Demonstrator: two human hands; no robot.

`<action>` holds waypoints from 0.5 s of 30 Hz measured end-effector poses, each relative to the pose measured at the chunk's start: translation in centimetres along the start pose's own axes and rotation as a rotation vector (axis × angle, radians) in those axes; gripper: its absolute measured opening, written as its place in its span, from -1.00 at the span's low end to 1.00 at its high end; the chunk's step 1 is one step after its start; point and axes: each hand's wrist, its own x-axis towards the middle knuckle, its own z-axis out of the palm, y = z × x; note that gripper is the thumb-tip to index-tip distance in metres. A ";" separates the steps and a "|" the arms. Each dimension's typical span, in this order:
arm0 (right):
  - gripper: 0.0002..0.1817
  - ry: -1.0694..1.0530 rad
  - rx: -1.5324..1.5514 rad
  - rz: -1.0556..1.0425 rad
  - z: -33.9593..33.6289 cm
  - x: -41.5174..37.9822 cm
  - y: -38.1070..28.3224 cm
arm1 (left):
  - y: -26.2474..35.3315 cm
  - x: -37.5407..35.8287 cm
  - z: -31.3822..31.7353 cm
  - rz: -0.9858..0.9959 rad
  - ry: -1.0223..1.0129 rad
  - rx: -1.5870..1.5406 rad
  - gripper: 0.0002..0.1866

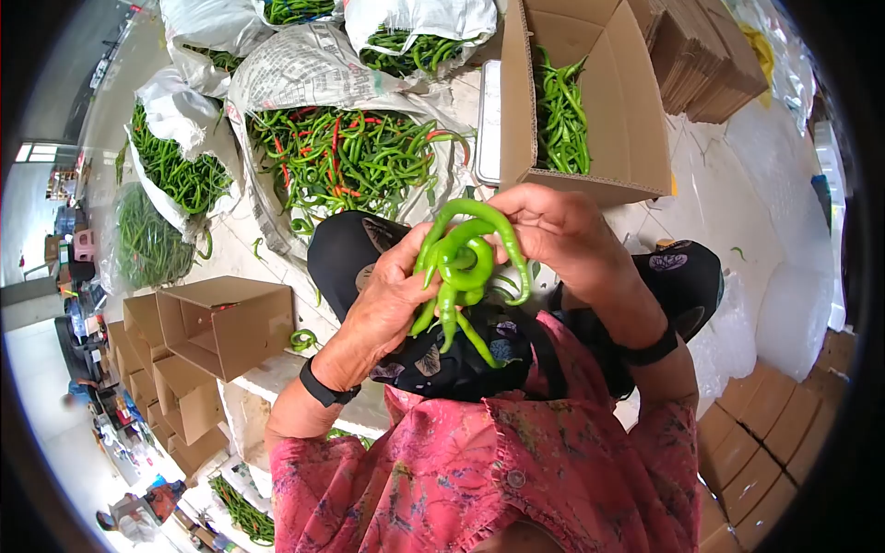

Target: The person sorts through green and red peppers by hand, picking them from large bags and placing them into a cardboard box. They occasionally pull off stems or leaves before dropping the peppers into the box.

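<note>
Several curled green chili peppers (466, 263) are bunched between my two hands, above my lap. My left hand (396, 286) is closed round the left side of the bunch. On the other side my right hand (553, 235) pinches the bunch, its fingertips at a long curved pepper. Beyond them, an open woven sack (304, 74) holds green peppers (355, 157) with some red ones among them. An open cardboard box (604, 184) stands beyond my right hand, with green peppers (560, 115) along its left side.
More sacks (175, 111) of green peppers stand at the upper left. A white flat-topped object (489, 124) lies beside the box. Empty cartons (226, 323) are at the left, flattened cardboard (701, 55) at the upper right, bubble wrap (784, 313) and stacked boxes (756, 442) at the right.
</note>
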 end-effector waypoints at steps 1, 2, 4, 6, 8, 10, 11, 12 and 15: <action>-0.79 -0.007 0.183 -0.051 0.1 -0.4 0.1 | -0.2 0.0 0.3 0.053 0.020 0.071 -0.47; -0.80 -0.015 0.366 -0.104 0.1 -0.7 0.2 | -0.5 0.1 0.3 0.075 -0.004 0.044 -0.48; -0.78 0.055 0.292 -0.183 -0.3 -1.2 0.9 | -0.3 0.3 1.0 0.059 0.024 -0.012 -0.49; -0.76 0.124 0.219 -0.260 -0.6 -2.4 0.9 | -0.2 0.6 1.6 0.056 0.088 -0.061 -0.54; -0.74 0.180 -0.036 -0.172 -0.4 -4.4 -0.3 | -0.6 0.9 1.8 0.046 0.115 0.068 -0.56; -0.73 0.158 -0.143 -0.307 -0.4 -5.5 -1.3 | -1.3 1.2 2.3 0.038 0.113 0.197 -0.61; -0.73 0.128 -0.255 -0.450 -0.5 -5.9 -1.5 | -2.0 1.7 2.7 0.142 0.096 0.220 -0.64; -0.77 0.165 -0.235 -0.569 -0.3 -6.1 -1.0 | -1.8 1.8 3.1 0.095 0.101 0.195 -0.64; -0.72 0.326 0.162 -0.478 -1.2 -7.4 -1.2 | -2.1 2.7 2.5 0.052 0.120 0.118 -0.64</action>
